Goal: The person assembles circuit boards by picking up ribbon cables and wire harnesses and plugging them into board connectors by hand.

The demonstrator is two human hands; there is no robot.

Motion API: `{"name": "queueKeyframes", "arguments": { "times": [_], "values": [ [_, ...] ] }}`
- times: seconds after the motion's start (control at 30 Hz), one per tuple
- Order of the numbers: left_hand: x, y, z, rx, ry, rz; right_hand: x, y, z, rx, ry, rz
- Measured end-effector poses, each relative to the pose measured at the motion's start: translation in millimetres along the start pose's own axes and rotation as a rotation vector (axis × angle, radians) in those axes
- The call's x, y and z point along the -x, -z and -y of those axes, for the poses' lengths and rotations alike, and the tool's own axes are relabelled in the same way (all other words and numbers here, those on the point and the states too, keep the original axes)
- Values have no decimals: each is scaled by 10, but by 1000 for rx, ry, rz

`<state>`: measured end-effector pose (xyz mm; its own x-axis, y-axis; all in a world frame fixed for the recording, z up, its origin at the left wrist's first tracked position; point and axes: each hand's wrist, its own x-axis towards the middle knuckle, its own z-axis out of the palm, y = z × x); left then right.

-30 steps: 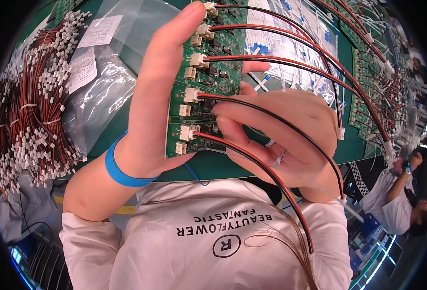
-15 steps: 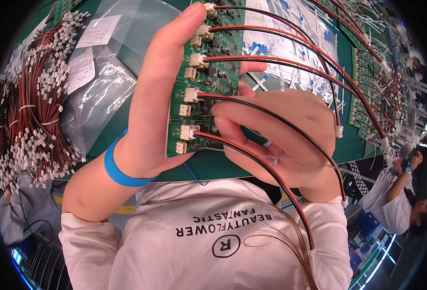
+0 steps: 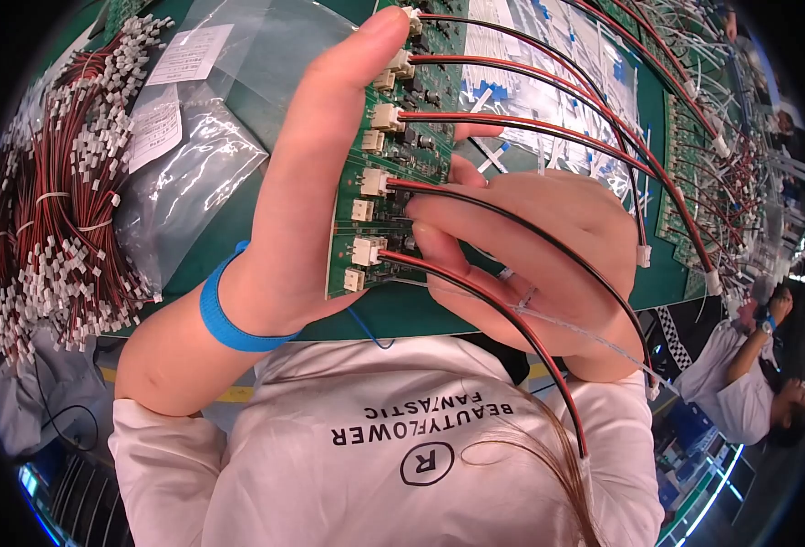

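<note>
My left hand (image 3: 307, 201) holds a green circuit board (image 3: 416, 155) upright by its left edge, fingers stretched along the row of white sockets. A blue band (image 3: 229, 319) circles that wrist. My right hand (image 3: 530, 264) rests against the board's face, fingertips at a white plug (image 3: 369, 250) on a red and black wire pair (image 3: 502, 314) seated in a lower socket. Several more red and black wire pairs (image 3: 557, 118) run from upper sockets off to the right, ending in white plugs.
A large bundle of red and black wires with white plugs (image 3: 51, 219) lies at left on the green bench (image 3: 238, 118). Clear plastic bags (image 3: 179, 155) lie beside it. More boards and wires (image 3: 703, 155) fill the right. Another person (image 3: 753, 383) stands at lower right.
</note>
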<state>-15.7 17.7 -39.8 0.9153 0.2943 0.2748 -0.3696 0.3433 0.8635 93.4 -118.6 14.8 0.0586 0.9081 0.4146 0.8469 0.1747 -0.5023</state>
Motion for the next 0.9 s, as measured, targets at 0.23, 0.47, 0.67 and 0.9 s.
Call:
{"name": "queueKeyframes", "arguments": {
  "times": [0.23,0.47,0.67,0.9],
  "values": [
    [89,-37,19,-81,-95,13,32,-94,18,31,-7,-118],
    [1,-141,37,-154,-64,10,23,-113,-49,-50,37,-18],
    [-34,-175,27,-32,18,-88,-8,-142,-38,-115,26,14],
    [-53,-206,-28,106,101,-206,-31,-204,-25,-39,82,-39]
  ]
}}
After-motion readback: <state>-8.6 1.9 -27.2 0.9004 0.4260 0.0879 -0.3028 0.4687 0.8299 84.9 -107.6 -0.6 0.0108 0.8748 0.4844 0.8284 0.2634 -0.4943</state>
